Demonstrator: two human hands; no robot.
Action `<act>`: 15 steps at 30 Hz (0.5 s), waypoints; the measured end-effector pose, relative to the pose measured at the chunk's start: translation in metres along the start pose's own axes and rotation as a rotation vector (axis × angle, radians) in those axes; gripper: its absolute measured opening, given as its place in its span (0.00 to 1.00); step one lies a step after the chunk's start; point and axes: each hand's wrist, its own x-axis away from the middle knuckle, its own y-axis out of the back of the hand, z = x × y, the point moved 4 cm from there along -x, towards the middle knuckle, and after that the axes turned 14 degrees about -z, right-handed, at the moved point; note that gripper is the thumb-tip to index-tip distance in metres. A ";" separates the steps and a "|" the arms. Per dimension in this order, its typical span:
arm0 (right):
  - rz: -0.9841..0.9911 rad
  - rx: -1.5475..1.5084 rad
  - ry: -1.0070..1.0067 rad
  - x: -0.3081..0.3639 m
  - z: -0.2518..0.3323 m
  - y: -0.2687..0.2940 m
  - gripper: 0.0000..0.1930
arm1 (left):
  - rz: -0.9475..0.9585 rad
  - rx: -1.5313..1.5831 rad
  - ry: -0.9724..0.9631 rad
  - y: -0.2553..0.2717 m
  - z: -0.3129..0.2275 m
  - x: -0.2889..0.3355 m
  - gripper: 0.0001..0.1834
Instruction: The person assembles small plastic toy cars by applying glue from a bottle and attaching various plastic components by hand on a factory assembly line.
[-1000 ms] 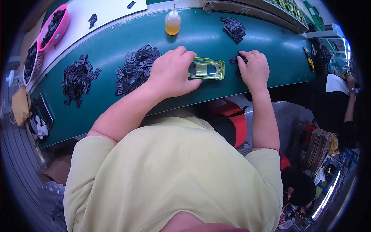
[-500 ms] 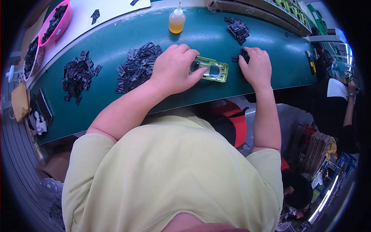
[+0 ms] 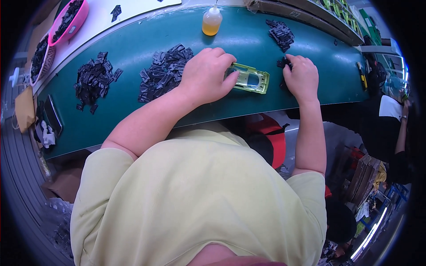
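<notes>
My left hand (image 3: 207, 74) is closed round one end of a translucent green toy car body (image 3: 252, 79) with a clear window part, held just over the bench. Its thumb lies on the near side of the car. To the right, my right hand (image 3: 302, 77) curls over a few small black plastic parts (image 3: 281, 63) on the bench. Its thumb and forefinger close about one of them, partly hidden by the fingers. A large heap of black plastic parts (image 3: 160, 73) lies left of my left hand, and a smaller pile (image 3: 281, 35) lies beyond my right hand.
Another black pile (image 3: 95, 80) lies on the green bench (image 3: 199, 108) at left. A bottle of yellow liquid (image 3: 212, 21) stands at the back. A pink basket (image 3: 71, 25) sits far left, a box of green car bodies (image 3: 330, 17) back right, a yellow-black cutter (image 3: 361, 76) far right.
The whole view has shifted slightly, so the bench things appear further right. My left hand keeps hold of the car body. My right thumb and forefinger have drawn closer together at the small black parts.
</notes>
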 end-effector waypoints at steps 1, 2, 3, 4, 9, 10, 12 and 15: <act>0.013 0.009 0.006 0.000 0.002 0.000 0.11 | -0.002 0.004 0.000 0.000 0.000 0.001 0.13; 0.026 0.022 0.012 -0.001 0.002 0.001 0.11 | -0.002 0.006 0.000 0.000 0.000 0.000 0.13; 0.027 0.024 0.012 0.000 0.002 0.000 0.11 | -0.002 0.003 0.002 0.001 0.000 0.000 0.13; 0.024 0.028 0.010 0.001 0.002 -0.002 0.11 | -0.001 0.001 0.005 0.001 0.001 0.001 0.12; -0.001 0.033 -0.016 0.001 -0.002 -0.004 0.11 | -0.009 0.017 0.003 -0.001 0.002 0.000 0.10; -0.066 0.051 -0.009 0.002 -0.004 0.001 0.11 | -0.007 0.030 0.001 -0.002 0.001 -0.001 0.09; -0.128 0.053 0.013 -0.004 0.005 0.011 0.10 | 0.002 0.028 0.023 -0.001 0.003 0.000 0.09; -0.140 -0.731 -0.356 -0.009 0.026 0.040 0.10 | 0.016 0.042 0.059 0.001 0.006 0.000 0.08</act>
